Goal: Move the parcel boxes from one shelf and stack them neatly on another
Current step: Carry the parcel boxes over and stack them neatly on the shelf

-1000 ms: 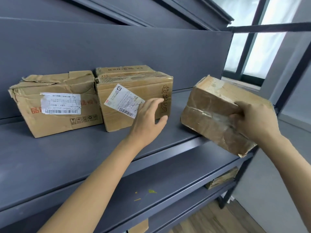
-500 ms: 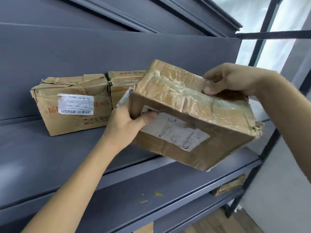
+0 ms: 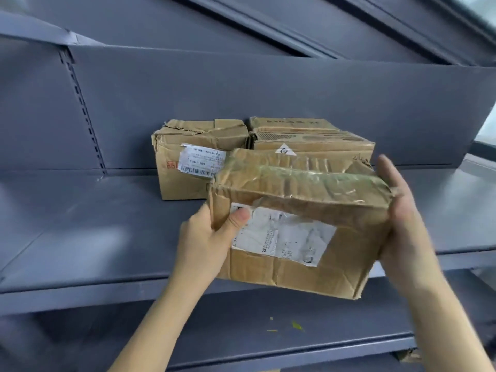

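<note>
I hold a worn, tape-wrapped cardboard parcel (image 3: 298,224) with a white label in front of the grey shelf (image 3: 94,232). My left hand (image 3: 206,237) grips its left end, thumb on the label. My right hand (image 3: 402,218) holds its right end with the fingers lying along the side. Behind it two more parcels stand side by side on the shelf: a crumpled one with a barcode label (image 3: 193,157) on the left and a second one (image 3: 308,138) on the right, partly hidden by the held parcel.
The shelf's grey back panel (image 3: 268,98) rises behind the parcels. A lower shelf (image 3: 255,331) carries small yellow scraps. A corner of another cardboard box (image 3: 408,355) shows below at the right. A window edge (image 3: 487,130) lies at far right.
The held parcel has come from the shelf's right end to the middle, in front of the two standing parcels. My left hand took hold of it; my right hand shifted from its top to its right end.
</note>
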